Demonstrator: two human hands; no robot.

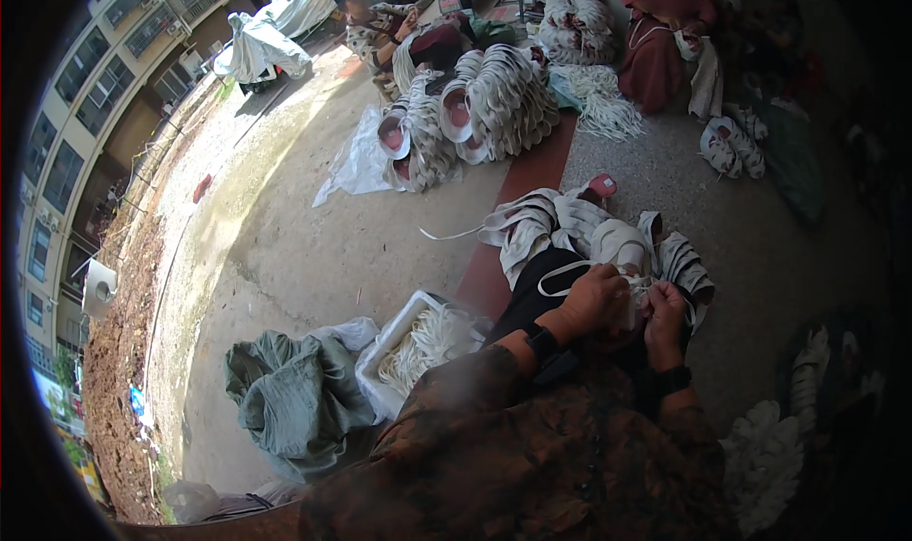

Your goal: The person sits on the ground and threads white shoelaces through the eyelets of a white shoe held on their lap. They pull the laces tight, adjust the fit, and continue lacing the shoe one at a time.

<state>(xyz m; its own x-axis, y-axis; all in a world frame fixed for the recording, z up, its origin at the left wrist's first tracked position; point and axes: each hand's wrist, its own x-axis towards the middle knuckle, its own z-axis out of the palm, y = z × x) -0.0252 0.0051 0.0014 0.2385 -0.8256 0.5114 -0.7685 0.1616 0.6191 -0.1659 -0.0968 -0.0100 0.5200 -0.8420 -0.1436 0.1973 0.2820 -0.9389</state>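
The left hand [595,300] and right hand [665,315] pinch thin, flexible white lace [641,283] beside curved, pale fabric shoe uppers [619,244].

Two wearer's hands [596,301], two black wristbands [541,341] and one white box [384,338] are visible.
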